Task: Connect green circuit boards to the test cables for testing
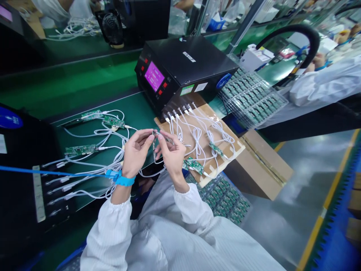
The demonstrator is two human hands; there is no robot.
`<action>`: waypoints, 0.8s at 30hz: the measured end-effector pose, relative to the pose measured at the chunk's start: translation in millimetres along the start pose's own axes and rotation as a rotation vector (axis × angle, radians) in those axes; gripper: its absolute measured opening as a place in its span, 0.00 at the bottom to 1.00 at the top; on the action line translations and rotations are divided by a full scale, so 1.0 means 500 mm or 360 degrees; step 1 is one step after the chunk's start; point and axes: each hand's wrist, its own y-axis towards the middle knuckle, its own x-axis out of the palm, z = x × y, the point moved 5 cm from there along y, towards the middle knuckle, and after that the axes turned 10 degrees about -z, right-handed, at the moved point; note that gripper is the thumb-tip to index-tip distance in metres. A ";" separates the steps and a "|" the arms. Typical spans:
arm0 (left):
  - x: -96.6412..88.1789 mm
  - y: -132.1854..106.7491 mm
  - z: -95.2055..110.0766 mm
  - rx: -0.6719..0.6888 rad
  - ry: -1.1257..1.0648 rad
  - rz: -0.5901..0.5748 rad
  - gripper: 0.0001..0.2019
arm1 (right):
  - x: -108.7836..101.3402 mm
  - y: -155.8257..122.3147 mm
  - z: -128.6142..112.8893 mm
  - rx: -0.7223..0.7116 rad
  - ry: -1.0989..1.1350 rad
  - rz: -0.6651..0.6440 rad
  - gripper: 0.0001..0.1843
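Note:
Close together in front of my body, my left hand [136, 152] and my right hand [172, 153] meet at the fingertips. My left hand is closed on a small circuit board [153, 144], which I see nearly edge-on. At the board's upper end my right thumb and fingers pinch a cable plug [158, 132]; whether it sits in the board's socket is too small to tell. Left of my hands, green circuit boards [114, 122] lie wired to white cables [105, 164]. To the right, more circuit boards [194, 165] with cables rest on a cardboard sheet [180, 150]. A blue wrist strap [125, 180] circles my left wrist.
A black tester [186, 62] with a lit pink screen stands behind the cardboard sheet, cables plugged into its front. Another black box [19, 177] is at left. Clear trays of boards [251, 98] and a carton [258, 163] stand at right, near a co-worker's sleeve [327, 81].

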 end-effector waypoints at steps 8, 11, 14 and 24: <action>0.002 0.002 -0.002 0.0042 -0.0050 0.0005 0.17 | 0.010 0.009 0.002 -0.0069 0.0147 0.0018 0.18; 0.000 0.002 -0.005 0.0022 -0.0059 0.0021 0.17 | 0.014 0.011 0.004 -0.0067 0.0116 0.0001 0.18; -0.001 0.003 -0.007 0.0000 -0.0055 0.0046 0.18 | 0.016 0.014 0.003 -0.0080 0.0110 -0.0010 0.18; 0.002 0.007 -0.014 -0.0057 -0.0030 0.0053 0.20 | 0.012 0.018 -0.003 -0.0178 -0.0024 0.0010 0.16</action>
